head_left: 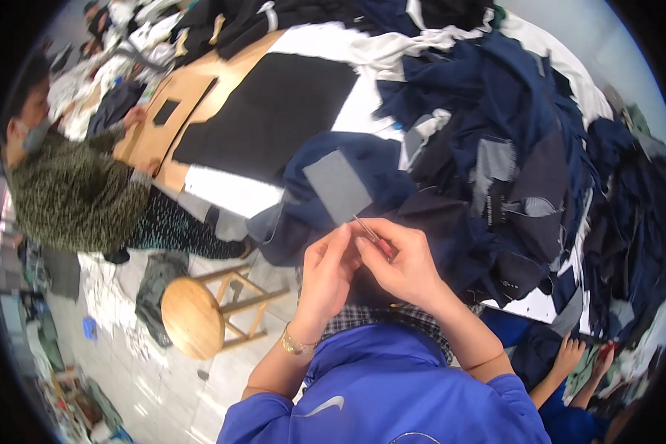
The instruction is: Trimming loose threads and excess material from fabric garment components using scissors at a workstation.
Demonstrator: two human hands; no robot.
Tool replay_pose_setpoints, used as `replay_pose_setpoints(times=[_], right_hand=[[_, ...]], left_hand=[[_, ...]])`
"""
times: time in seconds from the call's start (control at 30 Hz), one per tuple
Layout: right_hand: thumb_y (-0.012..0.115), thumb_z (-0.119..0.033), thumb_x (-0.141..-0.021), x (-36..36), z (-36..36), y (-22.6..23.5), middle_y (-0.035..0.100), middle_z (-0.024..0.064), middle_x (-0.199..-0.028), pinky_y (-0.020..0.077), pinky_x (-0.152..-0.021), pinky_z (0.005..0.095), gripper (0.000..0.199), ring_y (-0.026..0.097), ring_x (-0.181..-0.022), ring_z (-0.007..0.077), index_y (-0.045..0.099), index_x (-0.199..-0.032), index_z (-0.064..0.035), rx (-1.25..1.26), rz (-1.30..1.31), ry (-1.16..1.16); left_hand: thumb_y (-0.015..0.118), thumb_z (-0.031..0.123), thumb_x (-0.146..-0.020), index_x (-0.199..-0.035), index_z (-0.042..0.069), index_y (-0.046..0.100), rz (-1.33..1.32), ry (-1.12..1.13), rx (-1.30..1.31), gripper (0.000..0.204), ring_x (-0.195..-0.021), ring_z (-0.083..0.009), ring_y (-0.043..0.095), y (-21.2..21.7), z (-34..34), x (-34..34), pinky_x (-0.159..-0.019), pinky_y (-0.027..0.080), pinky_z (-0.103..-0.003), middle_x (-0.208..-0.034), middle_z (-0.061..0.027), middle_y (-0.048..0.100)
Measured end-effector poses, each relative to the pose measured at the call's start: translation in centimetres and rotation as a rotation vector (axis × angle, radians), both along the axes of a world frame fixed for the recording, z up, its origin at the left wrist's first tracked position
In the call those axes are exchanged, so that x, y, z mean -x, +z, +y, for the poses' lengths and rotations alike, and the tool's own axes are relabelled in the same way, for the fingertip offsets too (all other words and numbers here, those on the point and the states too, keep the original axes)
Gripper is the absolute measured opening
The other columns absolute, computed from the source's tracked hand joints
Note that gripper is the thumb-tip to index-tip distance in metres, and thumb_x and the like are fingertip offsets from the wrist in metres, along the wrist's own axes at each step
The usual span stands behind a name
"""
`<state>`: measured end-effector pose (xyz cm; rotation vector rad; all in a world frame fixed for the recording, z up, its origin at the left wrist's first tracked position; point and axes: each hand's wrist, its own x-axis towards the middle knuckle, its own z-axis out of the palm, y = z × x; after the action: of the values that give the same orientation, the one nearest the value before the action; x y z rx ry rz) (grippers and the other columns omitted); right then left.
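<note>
My right hand (399, 263) is closed around a small red-handled pointed tool (381, 245) with a thin metal tip, angled up and to the left. Beside it, fingertips nearly touching, my left hand (328, 274) is pinched closed; whatever lies between its fingers is hidden or too small to name. Just beyond both hands, a grey rectangular fabric piece (337, 185) lies on dark navy cloth (385, 159). Its near corner comes close to my left fingertips, and I cannot tell whether they touch it.
Navy garment pieces (488, 96) with grey patches heap up at the right. A large black fabric panel (274, 111) covers the table ahead. At left a masked person (74, 192) works at the table, near a wooden stool (192, 318). Another person's hands (570, 359) show at lower right.
</note>
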<state>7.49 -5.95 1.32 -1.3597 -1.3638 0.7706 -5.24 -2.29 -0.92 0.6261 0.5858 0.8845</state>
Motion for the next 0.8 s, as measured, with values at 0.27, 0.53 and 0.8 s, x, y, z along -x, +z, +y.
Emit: replay_pose_setpoints(times=[0.27,0.53,0.8], right_hand=[[0.049,0.002,-0.086,2.3,-1.0,-0.3,0.062,0.0102,-0.106,0.0432,-0.089,0.0255,0.028,0.056,-0.105,0.015,0.054,-0.114,0.006,0.319,0.452,0.338],[0.049,-0.007,-0.09,-0.2,2.3,5.3,0.065,0.0093,-0.096,0.0288,-0.041,0.0149,0.02,0.04,-0.045,-0.0026,0.061,-0.1,0.0047,0.089,0.426,0.239],[0.064,-0.013,-0.084,1.6,7.1,-2.2,0.054,-0.0057,-0.067,0.035,-0.054,0.0163,0.015,0.043,-0.061,-0.0004,0.062,-0.09,0.0014,0.197,0.234,0.315]], left_hand=[[0.054,0.021,-0.091,-0.092,0.004,0.061,-0.014,0.28,0.202,0.019,-0.076,-0.0101,0.059,-2.2,1.0,2.7,-0.067,0.047,-0.023,-0.089,-0.0033,0.064],[0.054,0.018,-0.092,-0.103,0.001,0.062,0.07,0.115,-0.027,0.022,-0.084,-0.0048,0.057,-0.2,2.7,4.7,-0.077,0.043,-0.019,-0.093,0.0,0.064],[0.059,0.007,-0.087,-0.1,-0.002,0.062,0.399,0.168,-0.257,0.016,-0.081,-0.0049,0.057,-1.3,2.9,5.2,-0.072,0.045,-0.018,-0.089,-0.0025,0.065]])
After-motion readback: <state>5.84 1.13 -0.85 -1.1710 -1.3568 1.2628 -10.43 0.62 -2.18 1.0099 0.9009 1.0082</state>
